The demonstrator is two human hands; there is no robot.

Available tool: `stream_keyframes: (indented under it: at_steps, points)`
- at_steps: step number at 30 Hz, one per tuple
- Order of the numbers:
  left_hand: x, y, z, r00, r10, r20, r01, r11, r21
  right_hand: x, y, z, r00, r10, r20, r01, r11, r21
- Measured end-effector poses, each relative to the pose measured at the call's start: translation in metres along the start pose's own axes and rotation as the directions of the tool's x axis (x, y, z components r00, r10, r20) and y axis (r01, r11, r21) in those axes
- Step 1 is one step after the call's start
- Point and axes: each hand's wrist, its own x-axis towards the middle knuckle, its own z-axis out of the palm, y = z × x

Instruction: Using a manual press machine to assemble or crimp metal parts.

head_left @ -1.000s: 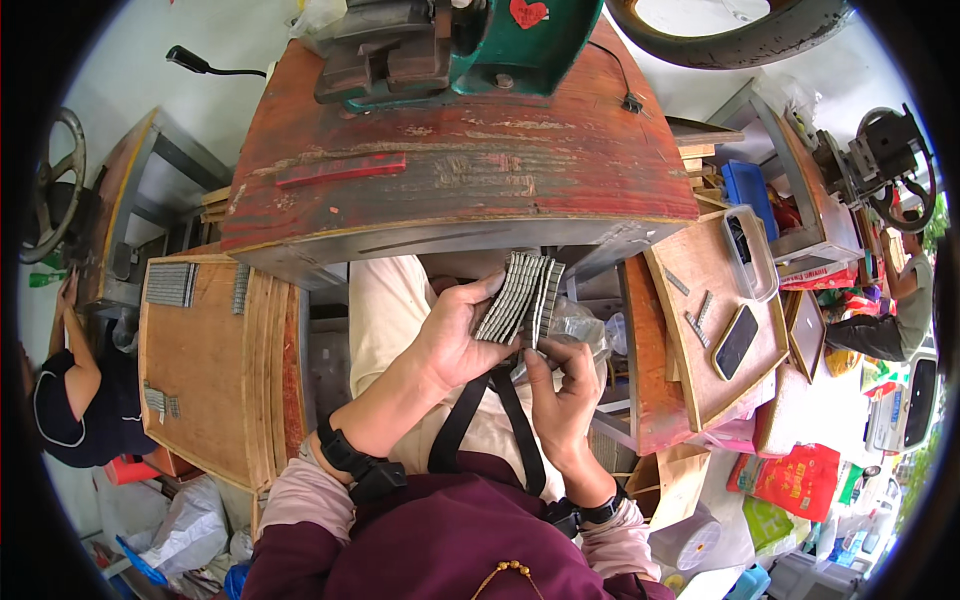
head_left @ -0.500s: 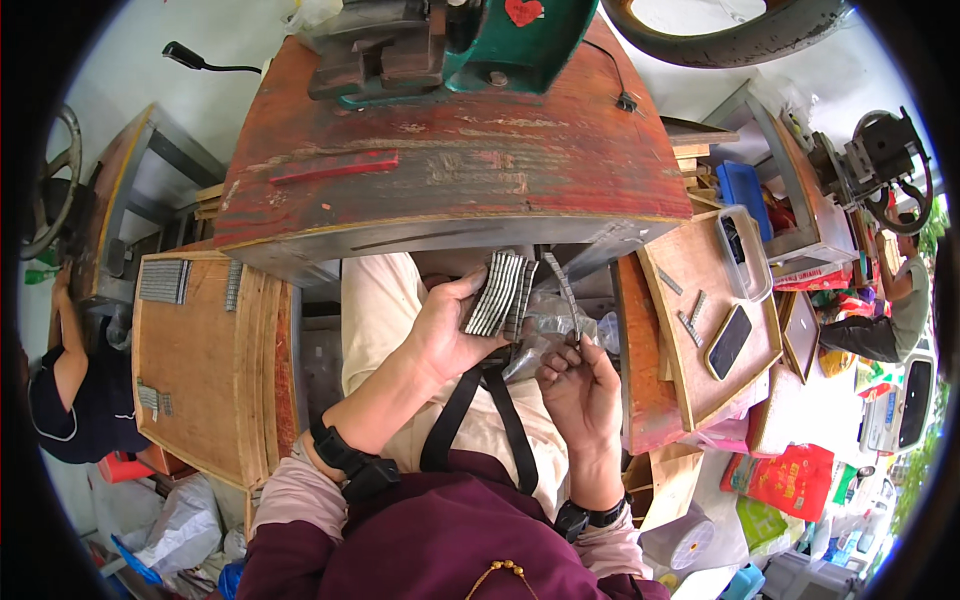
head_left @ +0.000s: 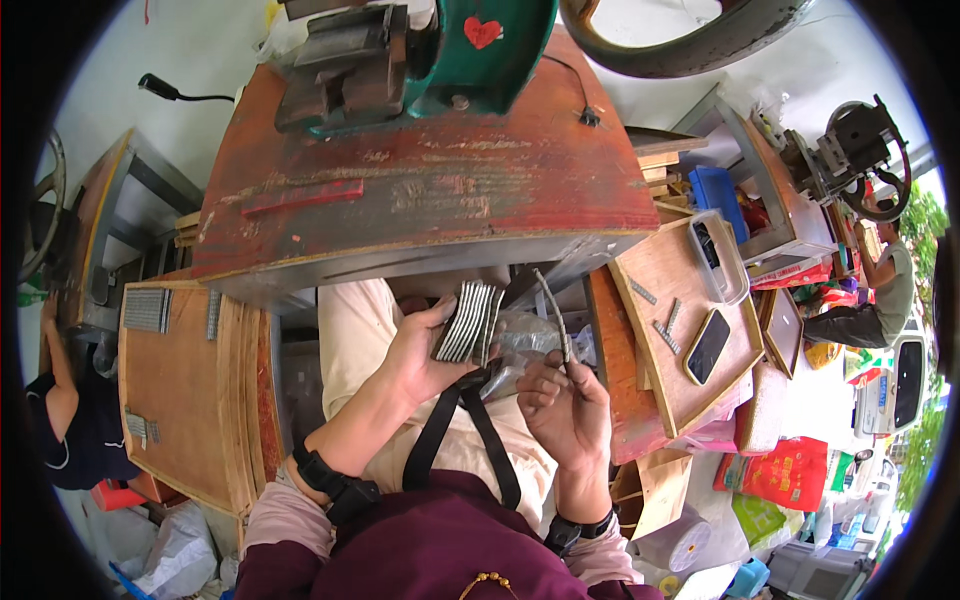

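My left hand (head_left: 408, 362) is closed round a stack of thin grey metal strips (head_left: 466, 322), held on edge above my lap with their light edges showing. To the right of it, my right hand (head_left: 568, 408) pinches one slim, slightly bent grey strip (head_left: 552, 308) between thumb and fingers. This single strip points up and away, apart from the stack. Its surface detail is too small to make out. Beneath both hands lie clear plastic wrapping (head_left: 522, 345) and black straps (head_left: 490, 440).
A worn red workbench (head_left: 420, 190) carries a green machine (head_left: 480, 60) and a red bar (head_left: 303, 197). More strips lie on the left wooden board (head_left: 180, 350). On the right tray (head_left: 720, 395) are loose strips, a phone (head_left: 708, 346) and a clear box (head_left: 720, 258). Two other people are at the sides.
The view has shifted, so the scene sits lower and further left. Between the single strip and the stack the gap is wider, and the stack's strips lie closer together.
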Motion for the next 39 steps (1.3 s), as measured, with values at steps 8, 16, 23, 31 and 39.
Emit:
stream_keyframes:
  at_steps: [8,16,23,31,39]
  points:
    - [0.003,0.001,-0.002,0.999,-0.023,-0.028,0.024,0.999,0.037,0.004,-0.003,-0.003,1.0,0.004,-0.002,-0.004,0.997,0.082]
    - [0.036,0.001,-0.072,0.977,-0.204,-0.061,0.213,0.925,0.315,0.002,-0.012,-0.002,0.999,-0.033,-0.018,0.034,0.994,0.099]
    - [0.095,-0.026,-0.24,0.831,-0.403,-0.384,0.511,0.826,0.238,-0.002,-0.035,-0.02,0.964,-0.234,-0.124,0.229,0.972,-0.053]
    - [0.07,-0.016,-0.203,0.843,-0.226,-0.489,0.467,0.759,0.453,-0.008,-0.18,-0.108,0.584,-0.725,-0.366,0.53,0.682,-0.505]
    - [0.026,0.005,-0.187,0.883,-0.15,-0.444,0.315,0.891,0.326,-0.001,-0.266,-0.114,0.622,-0.683,-0.383,0.372,0.688,-0.623]
